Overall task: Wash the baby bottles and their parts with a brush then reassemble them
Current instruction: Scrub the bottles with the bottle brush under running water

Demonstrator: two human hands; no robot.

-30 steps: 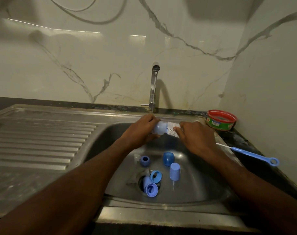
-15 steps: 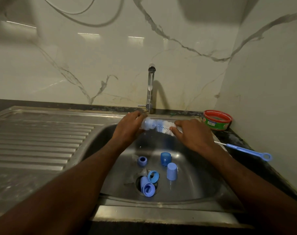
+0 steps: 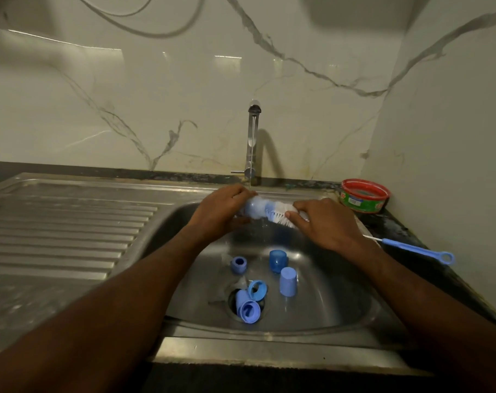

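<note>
My left hand (image 3: pixel 221 212) grips a small clear baby bottle (image 3: pixel 255 207) sideways over the sink, under a thin stream from the tap (image 3: pixel 251 143). My right hand (image 3: pixel 323 222) pinches the bottle brush (image 3: pixel 278 214) at its white bristles, which are pushed into the bottle's mouth; the blue handle (image 3: pixel 417 249) sticks out to the right over the counter. On the sink floor lie several blue parts: a ring (image 3: pixel 238 264), a dark cap (image 3: pixel 278 260), a pale cap (image 3: pixel 288 280), and a bottle with a collar (image 3: pixel 249 303) at the drain.
The steel sink basin (image 3: pixel 340 302) has a ribbed draining board (image 3: pixel 59 231) to its left. A red-rimmed green tub (image 3: pixel 364 195) stands on the dark counter at the back right, close to the marble side wall.
Both hands rose with the bottle and brush toward the tap, and water now runs onto the bottle. The parts in the sink lie as before.
</note>
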